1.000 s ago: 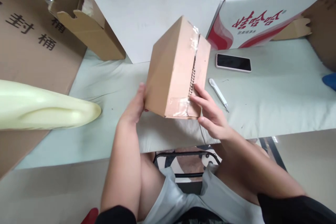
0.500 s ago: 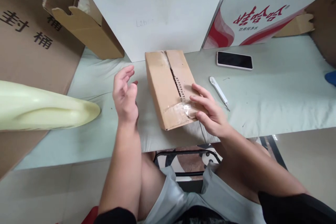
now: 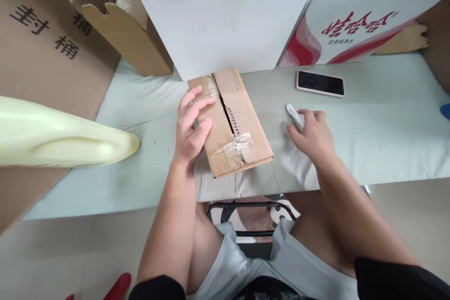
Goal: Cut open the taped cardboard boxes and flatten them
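Note:
A taped brown cardboard box (image 3: pixel 246 119) lies on the pale green cloth in front of me, with a narrow torn slit along its top seam. My left hand (image 3: pixel 192 126) rests at its left edge, fingers spread across the top flap and thumb apart. Right of the box, my right hand (image 3: pixel 314 135) reaches down over a white utility knife (image 3: pixel 294 116). Its thumb and forefinger are apart on either side of the handle, and the hand covers the knife's lower end.
A phone (image 3: pixel 319 83) lies beyond the knife. White cartons (image 3: pixel 228 28) and a red-and-white carton (image 3: pixel 355 23) stand along the back. At left are a pale yellow rounded object (image 3: pixel 70 133), an open brown box (image 3: pixel 130 40) and a large printed carton (image 3: pixel 52 79).
My left hand has moved right onto the box. My right hand has left the box and gone right to the knife. The box has turned slightly.

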